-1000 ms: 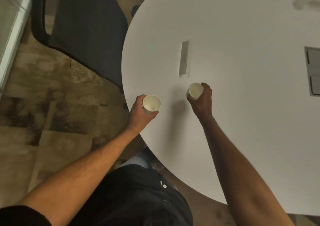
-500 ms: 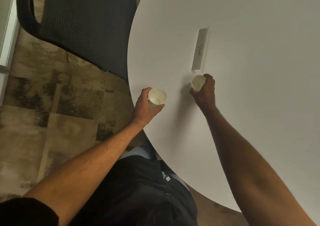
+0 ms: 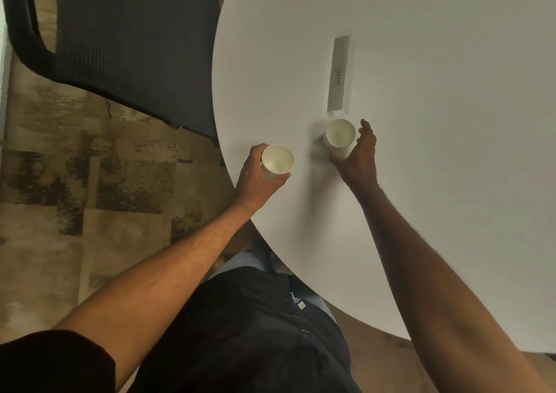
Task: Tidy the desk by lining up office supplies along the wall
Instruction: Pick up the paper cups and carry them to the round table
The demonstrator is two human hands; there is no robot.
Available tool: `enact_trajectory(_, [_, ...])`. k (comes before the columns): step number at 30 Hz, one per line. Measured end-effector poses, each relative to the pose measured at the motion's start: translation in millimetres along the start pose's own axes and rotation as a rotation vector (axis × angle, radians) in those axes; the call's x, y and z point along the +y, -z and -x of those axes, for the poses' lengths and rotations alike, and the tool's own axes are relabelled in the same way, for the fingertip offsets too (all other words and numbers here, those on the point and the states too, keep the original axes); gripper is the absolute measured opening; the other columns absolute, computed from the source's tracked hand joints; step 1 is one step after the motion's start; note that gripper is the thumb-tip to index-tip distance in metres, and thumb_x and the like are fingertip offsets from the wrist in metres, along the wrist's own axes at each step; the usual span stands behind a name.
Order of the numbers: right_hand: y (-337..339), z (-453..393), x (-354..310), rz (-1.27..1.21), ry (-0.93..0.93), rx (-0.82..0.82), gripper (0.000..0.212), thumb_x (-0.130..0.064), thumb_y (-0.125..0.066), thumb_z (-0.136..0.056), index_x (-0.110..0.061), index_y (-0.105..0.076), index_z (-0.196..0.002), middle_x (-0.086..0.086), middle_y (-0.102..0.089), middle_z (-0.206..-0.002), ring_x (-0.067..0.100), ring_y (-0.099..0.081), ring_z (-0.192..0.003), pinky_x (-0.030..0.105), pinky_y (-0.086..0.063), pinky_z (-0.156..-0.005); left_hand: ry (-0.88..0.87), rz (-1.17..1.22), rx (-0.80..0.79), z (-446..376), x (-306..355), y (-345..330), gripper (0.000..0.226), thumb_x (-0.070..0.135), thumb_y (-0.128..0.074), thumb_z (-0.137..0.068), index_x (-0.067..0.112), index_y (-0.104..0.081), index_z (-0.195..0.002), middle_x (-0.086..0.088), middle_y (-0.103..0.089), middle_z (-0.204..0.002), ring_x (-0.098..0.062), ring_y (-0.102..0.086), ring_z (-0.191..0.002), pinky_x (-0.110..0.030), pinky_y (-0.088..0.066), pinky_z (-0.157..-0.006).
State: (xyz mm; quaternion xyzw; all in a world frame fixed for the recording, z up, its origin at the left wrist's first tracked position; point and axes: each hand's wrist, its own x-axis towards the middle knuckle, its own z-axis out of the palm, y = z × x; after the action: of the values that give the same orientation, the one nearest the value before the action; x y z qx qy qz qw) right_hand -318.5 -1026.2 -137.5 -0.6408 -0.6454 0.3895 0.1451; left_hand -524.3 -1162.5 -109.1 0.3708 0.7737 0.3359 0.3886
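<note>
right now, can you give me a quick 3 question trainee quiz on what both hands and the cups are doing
1. True or false: the left hand grips a paper cup at the table edge.
2. Which describes the right hand? A) fist on the table B) fingers spread beside the second cup C) holding the name card
3. Fill in: the second cup stands just in front of the near end of the ____.

Key: 1 true; 2 B; 3 name card
</note>
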Motion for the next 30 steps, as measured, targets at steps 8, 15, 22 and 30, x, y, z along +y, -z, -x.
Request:
enact_trajectory(8, [39, 105, 37, -0.194, -0.117, 0.251, 0.105, -0.04, -0.083, -0.078, -0.025, -0.016, -0.158, -0.005, -0.03, -0.152, 0.016, -0.045, -0.129, 0.035, -0.05, -0.101, -0.079, -0.024, -0.118, 29, 15, -32, 0.076, 0.031, -0.089, -0.071, 0.022, -0.044, -0.132, 0.01, -0.055, -0.126, -0.016, -0.056, -0.109, -0.041, -0.056, -0.091])
enact_trajectory(15, [59, 201, 70, -0.371, -0.224, 0.398, 0.071, -0.043, -0.07, -0.09, -0.026, -0.035, -0.149, -0.007, -0.042, -0.145, 0.008, -0.052, -0.124, 0.032, -0.054, -0.098, -0.251, -0.077, -0.321, 83, 38, -89, 0.076, 0.037, -0.089, -0.071, 0.025, -0.044, -0.132, 0.009, -0.057, -0.128, -0.015, -0.057, -0.11, -0.027, -0.054, -0.087])
enact_trajectory(22, [100, 307, 118, -0.582, -0.262, 0.339, 0.071, -0.058, -0.07, -0.084, -0.03, -0.043, -0.143, -0.011, -0.055, -0.138, 0.001, -0.058, -0.119, 0.005, -0.048, -0.078, -0.444, -0.085, -0.517, 194, 60, -164, 0.073, 0.046, -0.085, -0.074, 0.03, -0.045, -0.133, 0.018, -0.056, -0.128, 0.003, -0.056, -0.107, -0.009, -0.051, -0.085])
enact_trajectory(30, [154, 430, 192, -0.662, -0.283, 0.452, 0.068, -0.05, -0.083, -0.075, -0.038, -0.047, -0.132, -0.027, -0.055, -0.126, -0.017, -0.054, -0.109, 0.004, -0.048, -0.075, -0.577, -0.089, -0.719, 321, 68, -253, 0.066, 0.032, -0.084, -0.072, 0.049, -0.044, -0.122, 0.044, -0.053, -0.116, 0.016, -0.055, -0.107, -0.004, -0.048, -0.08])
